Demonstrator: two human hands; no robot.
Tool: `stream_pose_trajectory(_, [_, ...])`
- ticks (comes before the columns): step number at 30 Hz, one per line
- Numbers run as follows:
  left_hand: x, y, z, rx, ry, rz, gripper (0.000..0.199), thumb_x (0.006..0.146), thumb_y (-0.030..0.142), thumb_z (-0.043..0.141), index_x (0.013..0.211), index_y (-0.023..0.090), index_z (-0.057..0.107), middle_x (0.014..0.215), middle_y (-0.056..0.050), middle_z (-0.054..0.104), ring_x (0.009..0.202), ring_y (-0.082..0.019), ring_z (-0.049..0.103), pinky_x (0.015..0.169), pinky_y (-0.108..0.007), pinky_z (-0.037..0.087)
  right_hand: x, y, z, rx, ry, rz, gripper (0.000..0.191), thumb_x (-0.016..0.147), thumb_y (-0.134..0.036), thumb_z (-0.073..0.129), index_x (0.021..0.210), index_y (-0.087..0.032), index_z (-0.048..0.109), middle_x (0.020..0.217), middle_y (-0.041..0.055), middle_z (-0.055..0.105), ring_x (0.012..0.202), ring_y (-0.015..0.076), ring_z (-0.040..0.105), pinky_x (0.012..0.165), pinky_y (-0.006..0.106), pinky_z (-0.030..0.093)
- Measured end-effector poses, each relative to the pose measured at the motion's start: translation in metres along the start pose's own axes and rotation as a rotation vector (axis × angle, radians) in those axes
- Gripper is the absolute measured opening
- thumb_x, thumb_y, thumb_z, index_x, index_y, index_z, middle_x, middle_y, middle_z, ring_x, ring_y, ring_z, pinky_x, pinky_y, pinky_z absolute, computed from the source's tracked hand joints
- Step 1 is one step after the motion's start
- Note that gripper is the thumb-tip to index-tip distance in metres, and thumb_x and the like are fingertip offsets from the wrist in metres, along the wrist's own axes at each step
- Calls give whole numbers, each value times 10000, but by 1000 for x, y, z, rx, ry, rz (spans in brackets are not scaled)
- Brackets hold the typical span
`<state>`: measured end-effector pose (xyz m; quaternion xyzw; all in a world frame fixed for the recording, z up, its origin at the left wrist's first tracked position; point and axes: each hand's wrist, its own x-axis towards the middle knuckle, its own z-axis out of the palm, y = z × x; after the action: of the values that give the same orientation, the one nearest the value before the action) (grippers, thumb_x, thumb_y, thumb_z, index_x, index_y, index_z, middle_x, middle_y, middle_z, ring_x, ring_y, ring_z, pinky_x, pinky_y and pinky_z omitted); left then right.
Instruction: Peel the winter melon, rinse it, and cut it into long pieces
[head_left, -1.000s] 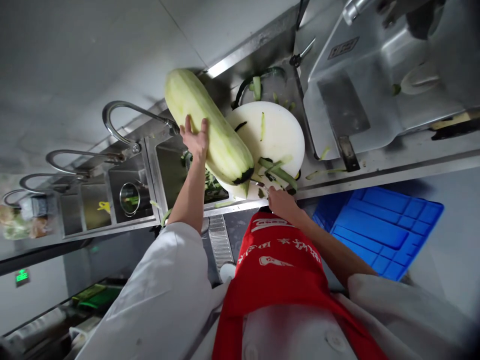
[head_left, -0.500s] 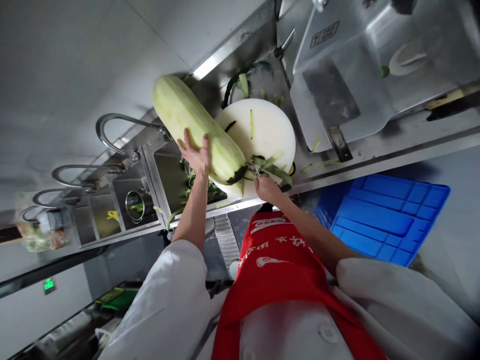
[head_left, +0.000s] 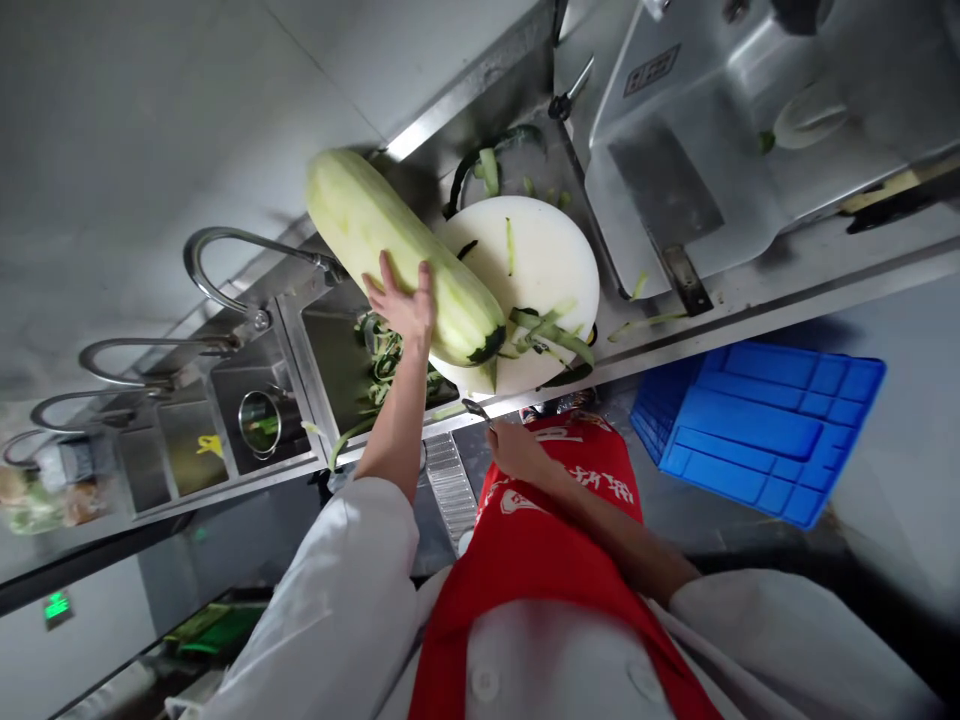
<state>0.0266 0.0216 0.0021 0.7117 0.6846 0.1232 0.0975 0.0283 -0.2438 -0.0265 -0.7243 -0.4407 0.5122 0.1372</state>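
Note:
A large peeled winter melon (head_left: 375, 225) with pale green flesh lies slantwise. Its lower end rests on a round white cutting board (head_left: 555, 250), and a patch of dark rind remains at that tip. My left hand (head_left: 405, 305) lies on the melon's side with its fingers spread. Closer to my body, just off the counter's front edge, my right hand (head_left: 517, 450) is closed around a peeler (head_left: 475, 408), whose head points up and left. It is apart from the melon. Strips of green peel (head_left: 559, 335) are heaped on the board beside the melon's tip.
Left of the board, a steel sink (head_left: 330, 340) holds many peelings (head_left: 386, 365). Curved faucets (head_left: 217, 235) line the wall behind more basins. A metal slicing machine (head_left: 667, 170) stands on the right. Below the counter is a blue crate (head_left: 765, 430).
My right hand has drawn back from the melon's tip, down and left toward my body, with the peeler. My left hand stays on the melon. The view has shifted slightly.

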Motion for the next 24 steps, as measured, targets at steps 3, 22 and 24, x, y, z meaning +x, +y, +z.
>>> stream_pose_trajectory(3, [-1,0,1,-29,-22,54,862,1011,782,484,1756,388,299,1879,-29,132,1716,-452,114,1307,-727,352,7,1,-15,37,114,69,427,1167,-306,314,1270,-127,687,1157,204,795,1083,269,778,907,318,557])
stream_pose_trajectory(22, [-9,1,-7,-128,-101,207,783,1091,738,313,1746,310,332,1889,-40,69,1704,-496,40,1247,-831,297,10,-4,34,-37,308,275,318,1149,-244,349,1255,-114,619,1119,221,776,1035,294,774,868,346,551])
stream_pose_trajectory(24, [-10,6,-8,-89,-111,200,837,1049,805,204,1753,367,320,1891,3,56,1715,-480,16,1256,-818,306,18,-8,20,-27,425,324,371,1169,-273,302,1304,-91,596,1111,223,773,1011,287,774,846,345,551])
